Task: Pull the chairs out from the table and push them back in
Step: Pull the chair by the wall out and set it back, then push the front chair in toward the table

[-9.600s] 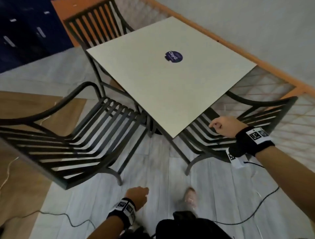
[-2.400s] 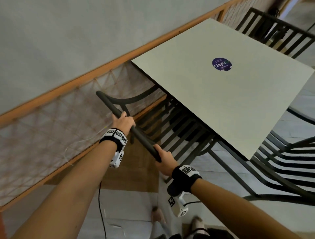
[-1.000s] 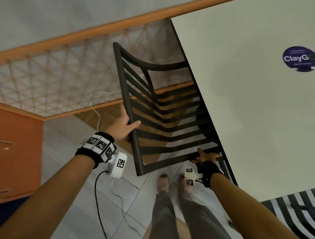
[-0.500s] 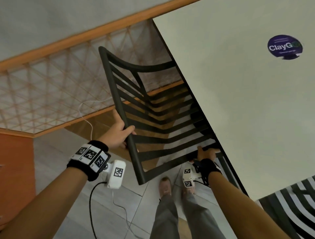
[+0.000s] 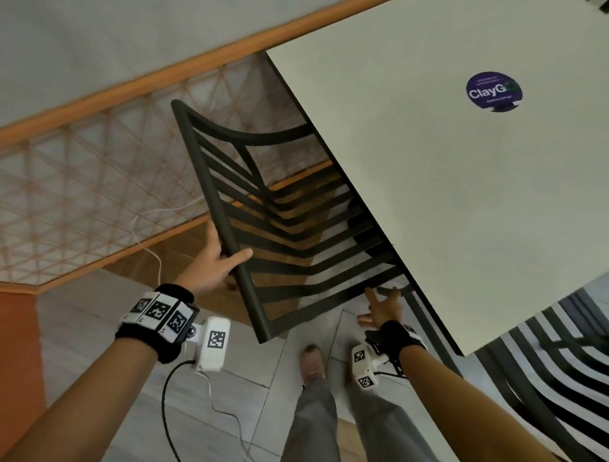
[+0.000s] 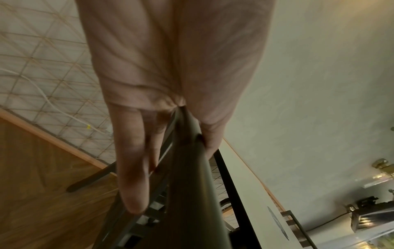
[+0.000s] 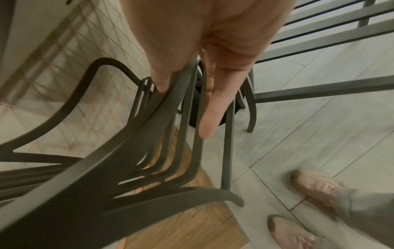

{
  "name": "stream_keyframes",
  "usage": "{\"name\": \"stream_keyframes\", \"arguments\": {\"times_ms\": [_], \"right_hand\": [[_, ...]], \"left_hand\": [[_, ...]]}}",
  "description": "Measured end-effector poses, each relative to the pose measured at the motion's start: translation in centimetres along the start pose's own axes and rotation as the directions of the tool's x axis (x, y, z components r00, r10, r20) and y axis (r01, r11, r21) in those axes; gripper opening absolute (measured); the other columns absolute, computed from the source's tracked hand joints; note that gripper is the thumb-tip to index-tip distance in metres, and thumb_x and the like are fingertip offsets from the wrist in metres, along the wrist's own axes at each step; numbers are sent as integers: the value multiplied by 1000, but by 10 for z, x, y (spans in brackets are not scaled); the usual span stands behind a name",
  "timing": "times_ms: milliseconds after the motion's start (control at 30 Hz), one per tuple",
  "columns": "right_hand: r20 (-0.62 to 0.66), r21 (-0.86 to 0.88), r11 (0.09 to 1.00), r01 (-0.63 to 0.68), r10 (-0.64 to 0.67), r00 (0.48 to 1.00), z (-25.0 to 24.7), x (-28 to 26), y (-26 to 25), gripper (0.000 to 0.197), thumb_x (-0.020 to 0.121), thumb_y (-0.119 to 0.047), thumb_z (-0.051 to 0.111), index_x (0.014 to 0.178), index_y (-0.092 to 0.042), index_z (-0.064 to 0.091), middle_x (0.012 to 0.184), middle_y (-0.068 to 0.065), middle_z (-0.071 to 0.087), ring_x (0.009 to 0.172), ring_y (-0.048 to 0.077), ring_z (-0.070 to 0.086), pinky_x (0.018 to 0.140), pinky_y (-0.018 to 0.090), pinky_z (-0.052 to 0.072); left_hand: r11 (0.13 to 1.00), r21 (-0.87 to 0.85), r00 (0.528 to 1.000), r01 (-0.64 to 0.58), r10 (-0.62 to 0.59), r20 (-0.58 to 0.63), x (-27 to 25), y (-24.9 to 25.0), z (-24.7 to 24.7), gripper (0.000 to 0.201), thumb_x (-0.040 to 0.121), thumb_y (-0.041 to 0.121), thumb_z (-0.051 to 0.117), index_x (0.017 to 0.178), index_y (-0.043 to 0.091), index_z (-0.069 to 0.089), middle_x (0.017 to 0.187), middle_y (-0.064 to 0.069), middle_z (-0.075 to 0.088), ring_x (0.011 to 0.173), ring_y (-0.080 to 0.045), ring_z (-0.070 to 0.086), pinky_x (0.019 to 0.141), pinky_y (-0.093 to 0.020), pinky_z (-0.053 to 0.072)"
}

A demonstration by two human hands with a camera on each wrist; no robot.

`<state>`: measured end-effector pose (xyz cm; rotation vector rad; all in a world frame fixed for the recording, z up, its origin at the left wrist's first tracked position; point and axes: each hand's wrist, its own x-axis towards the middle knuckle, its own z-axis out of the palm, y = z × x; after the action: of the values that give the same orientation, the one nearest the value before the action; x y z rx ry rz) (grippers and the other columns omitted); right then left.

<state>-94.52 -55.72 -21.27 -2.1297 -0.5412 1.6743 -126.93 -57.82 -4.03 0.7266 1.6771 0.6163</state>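
Two hands are laid on the chair (image 5: 280, 237): left hand (image 5: 211, 260) wrapped round its top rail, right hand (image 5: 382, 306) flat-fingered at 5 o'clock; fingers could be pinched against the bench (image 5: 461, 198).

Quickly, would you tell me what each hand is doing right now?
Left hand: holding the chair by its top rail.
Right hand: open, fingers straight, touching the chair's armrest.

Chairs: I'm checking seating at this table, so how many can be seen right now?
3. One chair is tucked under the table edge, with the left hand on its top rail. A second stands at lower right. A third barely shows at the top right corner. Others may be hidden.
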Motion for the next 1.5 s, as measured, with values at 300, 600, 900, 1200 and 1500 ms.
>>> {"name": "stream_keyframes", "arguments": {"times_ms": [300, 600, 900, 1200, 1500], "right_hand": [[339, -544, 834, 95, 114, 934, -98, -32, 50, 18, 90, -20, 59, 105, -9, 61, 78, 9, 65, 64, 28, 65, 77, 50, 60], [383, -643, 675, 362, -127, 915, -296, -49, 27, 25, 92, -22, 56, 108, -5, 67, 80, 10, 69, 69, 27, 69, 73, 40, 62], [225, -685, 586, 433, -396, 890, -473, -12, -30, 27, 91, -20, 58, 108, -3, 70, 104, 22, 71, 95, 37, 68, 87, 45, 57], [211, -759, 493, 426, -432, 877, -549, 48, -71, 32, 89, -22, 63, 116, -7, 67, 124, 18, 65, 113, 34, 60, 93, 35, 49], [196, -794, 483, 369, -371, 908, -609, 126, -111, 39, 90, -24, 62, 125, -7, 58, 129, 19, 61, 119, 35, 56, 102, 37, 45]], "left_hand": [[999, -48, 972, 16, -27, -233, -93, -78, 94, 67, 90, 54, 43, 149, 32, 20, 123, -6, 58, 93, -31, 67, 72, -44, 58], [963, -232, 931, 139, -206, -300, -158, -116, 318, 41, 100, 45, 37, 135, 25, 32, 108, -28, 61, 83, -39, 65, 73, -46, 55], [972, -60, 949, 226, -234, -211, -106, -108, 544, 59, 95, 19, 53, 146, 4, 27, 147, -25, 41, 128, -42, 46, 109, -51, 41], [920, -118, 909, 373, -388, -154, -83, -76, 643, 17, 93, 6, 52, 80, -3, 58, 96, -22, 56, 89, -30, 52, 76, -37, 39], [825, -405, 770, 395, -538, -343, -56, -78, 703, 49, 92, -5, 42, 139, -8, 32, 136, -33, 48, 121, -47, 50, 106, -52, 42]]}}
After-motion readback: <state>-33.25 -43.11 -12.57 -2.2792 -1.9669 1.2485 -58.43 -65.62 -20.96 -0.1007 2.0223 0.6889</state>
